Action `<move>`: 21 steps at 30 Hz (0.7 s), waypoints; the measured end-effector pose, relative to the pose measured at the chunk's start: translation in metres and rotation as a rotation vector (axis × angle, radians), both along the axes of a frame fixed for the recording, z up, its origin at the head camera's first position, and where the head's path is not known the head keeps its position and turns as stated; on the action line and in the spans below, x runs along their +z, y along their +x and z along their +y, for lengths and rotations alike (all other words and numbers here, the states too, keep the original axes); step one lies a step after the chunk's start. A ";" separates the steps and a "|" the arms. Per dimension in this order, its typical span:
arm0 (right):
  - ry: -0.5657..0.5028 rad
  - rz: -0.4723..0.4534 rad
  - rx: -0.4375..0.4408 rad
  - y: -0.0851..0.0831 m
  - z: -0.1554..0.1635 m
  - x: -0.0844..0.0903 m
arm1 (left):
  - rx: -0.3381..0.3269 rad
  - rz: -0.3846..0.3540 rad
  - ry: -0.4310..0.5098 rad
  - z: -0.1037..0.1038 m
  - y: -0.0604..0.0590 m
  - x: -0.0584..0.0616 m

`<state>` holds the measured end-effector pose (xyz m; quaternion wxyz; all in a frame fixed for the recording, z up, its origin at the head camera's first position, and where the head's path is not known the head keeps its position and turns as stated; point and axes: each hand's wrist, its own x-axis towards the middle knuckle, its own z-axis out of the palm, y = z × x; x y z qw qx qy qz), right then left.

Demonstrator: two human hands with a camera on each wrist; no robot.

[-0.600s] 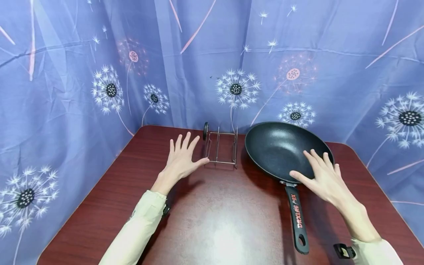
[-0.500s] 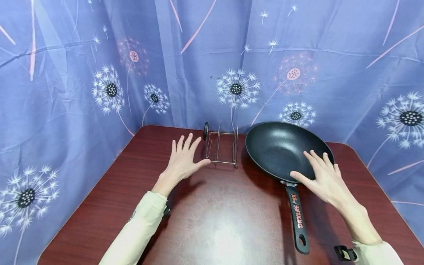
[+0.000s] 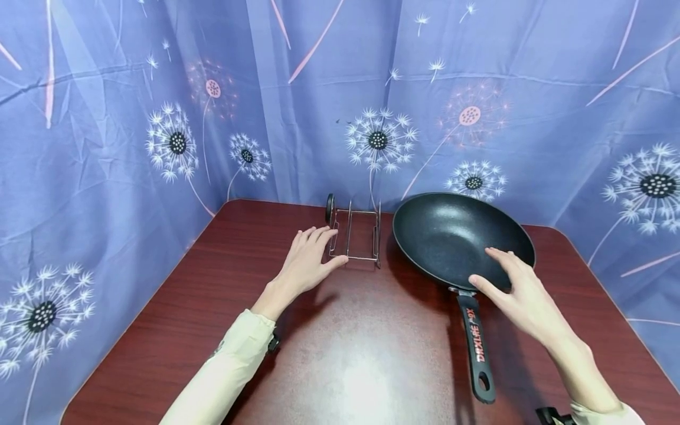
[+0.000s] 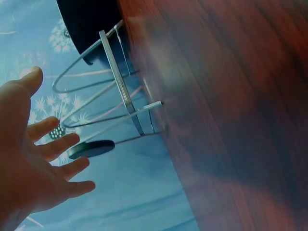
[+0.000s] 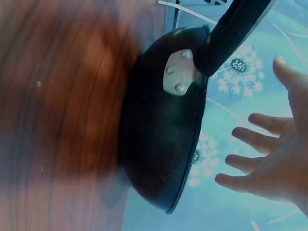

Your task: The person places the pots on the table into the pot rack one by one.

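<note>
A black frying pan (image 3: 451, 236) lies on the table at the right, its black handle (image 3: 478, 348) with orange lettering pointing toward me. To its left stands a metal wire rack (image 3: 361, 258) with a black round piece (image 3: 330, 208) on one side. My left hand (image 3: 305, 262) is raised beside the rack's left side, fingers spread and slightly bent; the left wrist view shows a gap to the wire rack (image 4: 115, 72). Over the pan's right part hovers my right hand (image 3: 523, 301). In the right wrist view its fingers stay apart from the pan (image 5: 159, 125).
A dark red wood-grain table (image 3: 212, 313) bears both objects. Blue curtains (image 3: 319, 118) with dandelion prints hang behind and along the sides, close to the table's back edge.
My left hand has moved a little right and down toward the rack, its fingers bending more. The right hand's fingers have drawn in slightly. Pan and rack have stayed put.
</note>
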<state>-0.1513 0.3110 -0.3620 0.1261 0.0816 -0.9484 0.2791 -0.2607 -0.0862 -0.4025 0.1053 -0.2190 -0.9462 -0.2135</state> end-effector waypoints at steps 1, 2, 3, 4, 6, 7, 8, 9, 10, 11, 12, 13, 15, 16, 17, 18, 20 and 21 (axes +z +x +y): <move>-0.011 0.001 -0.007 0.002 -0.002 0.001 | -0.010 0.000 0.003 0.001 0.001 0.000; -0.019 0.002 -0.018 0.005 -0.003 0.002 | -0.023 -0.005 0.013 0.003 0.002 0.001; -0.025 0.003 -0.027 0.007 -0.005 0.003 | -0.034 -0.008 0.021 0.005 0.003 0.001; -0.029 0.002 -0.041 0.009 -0.005 0.003 | -0.047 -0.013 0.033 0.007 0.004 0.000; -0.041 -0.010 -0.067 0.014 -0.007 0.005 | -0.064 -0.028 0.057 0.012 0.005 0.000; -0.054 -0.021 -0.071 0.017 -0.008 0.005 | -0.071 -0.036 0.071 0.014 0.006 -0.001; -0.061 -0.033 -0.076 0.019 -0.008 0.005 | -0.078 -0.043 0.081 0.016 0.008 -0.001; -0.069 -0.042 -0.077 0.021 -0.009 0.005 | -0.084 -0.047 0.086 0.019 0.008 -0.001; -0.080 -0.048 -0.079 0.023 -0.009 0.004 | -0.091 -0.052 0.090 0.022 0.009 -0.001; -0.094 -0.051 -0.079 0.025 -0.010 0.003 | -0.098 -0.057 0.088 0.024 0.010 -0.001; -0.110 -0.054 -0.076 0.027 -0.010 0.002 | -0.107 -0.065 0.085 0.027 0.011 -0.001; -0.123 -0.057 -0.075 0.029 -0.010 0.001 | -0.118 -0.072 0.084 0.030 0.012 0.000; -0.146 -0.061 -0.074 0.032 -0.011 -0.001 | -0.142 -0.078 0.080 0.036 0.013 0.000; -0.158 -0.062 -0.072 0.034 -0.011 -0.003 | -0.154 -0.083 0.078 0.039 0.014 0.000; -0.168 -0.065 -0.070 0.036 -0.011 -0.004 | -0.167 -0.088 0.078 0.042 0.015 -0.001; -0.174 -0.067 -0.068 0.037 -0.012 -0.005 | -0.179 -0.091 0.079 0.045 0.016 -0.001; -0.187 -0.075 -0.066 0.041 -0.014 -0.006 | -0.202 -0.098 0.085 0.050 0.018 -0.002; -0.196 -0.077 -0.067 0.042 -0.015 -0.007 | -0.213 -0.104 0.090 0.053 0.019 -0.003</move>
